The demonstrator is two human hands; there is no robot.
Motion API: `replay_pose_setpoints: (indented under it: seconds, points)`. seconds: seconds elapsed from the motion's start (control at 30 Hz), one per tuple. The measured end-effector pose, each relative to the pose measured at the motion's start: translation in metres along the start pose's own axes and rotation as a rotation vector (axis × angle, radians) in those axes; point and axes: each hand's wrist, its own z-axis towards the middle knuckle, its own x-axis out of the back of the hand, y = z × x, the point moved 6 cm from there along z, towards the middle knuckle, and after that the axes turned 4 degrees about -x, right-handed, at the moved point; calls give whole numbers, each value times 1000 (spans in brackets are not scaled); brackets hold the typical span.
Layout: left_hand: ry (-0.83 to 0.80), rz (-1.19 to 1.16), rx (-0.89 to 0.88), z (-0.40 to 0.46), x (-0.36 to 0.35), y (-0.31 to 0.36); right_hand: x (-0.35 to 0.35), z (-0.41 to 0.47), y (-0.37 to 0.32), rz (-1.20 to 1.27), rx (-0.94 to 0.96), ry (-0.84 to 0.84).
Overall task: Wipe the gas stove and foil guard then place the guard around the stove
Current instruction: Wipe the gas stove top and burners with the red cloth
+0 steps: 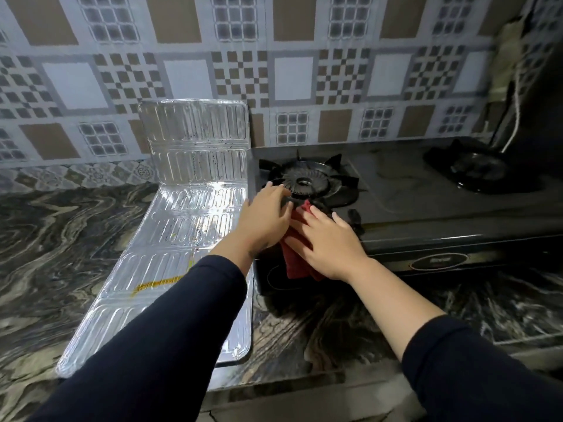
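Wipe phase, stove first by the look of it. Gas stove (426, 208) sat on the counter (61, 239), long axis running left-right along the tiled wall (292, 71), knob face toward the person. Two burners: left burner (307, 181) under the hands, right burner (475, 172) well apart and untouched.

Right hand (329, 242) lay flat, fingers spread, pressing a red cloth (297, 263) onto the stove's front-left corner. It pressed rather than gripped; palm pressure is likely what does the wiping. Left hand (268, 220) was open too, fingertips on the rim of the left burner's pan support, holding nothing. My guess: it steadied the grate or stove so it wouldn't shift under the wiping. Can't tell if it was about to lift the grate.

Foil guard (189, 226) was just left of the stove, right edge touching or nearly touching the stove's side. It was not around the stove yet. Its far panel stood up against the wall; the other panels lay flat on the counter, long axis running from the wall toward the person. It was probably parked unfolded like that to expose the faces for wiping. Dark specks and a yellowish smear were visible on it, so it looked unwiped.
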Motion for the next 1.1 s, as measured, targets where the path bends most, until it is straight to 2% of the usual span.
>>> replay_pose_setpoints:
  seconds: [0.17,0.33,0.53,0.77,0.97,1.1]
  points:
    - [-69,32,-115,14,-15,32,9,-28,60,-6,-176,-13]
    - [-262,187,-146,31,-42,42,16,-31,109,5,-358,-102]
    - [-234,256,-125,30,-55,42,12,6,118,12,-551,-223]
    - [-191,282,-156,30,-57,39,17,-24,124,-17,-414,-162]
    - [-179,261,-120,31,-58,42,17,3,172,-9,-587,-225]
    - [-135,242,-73,32,-58,45,13,42,180,-1,-589,-220]
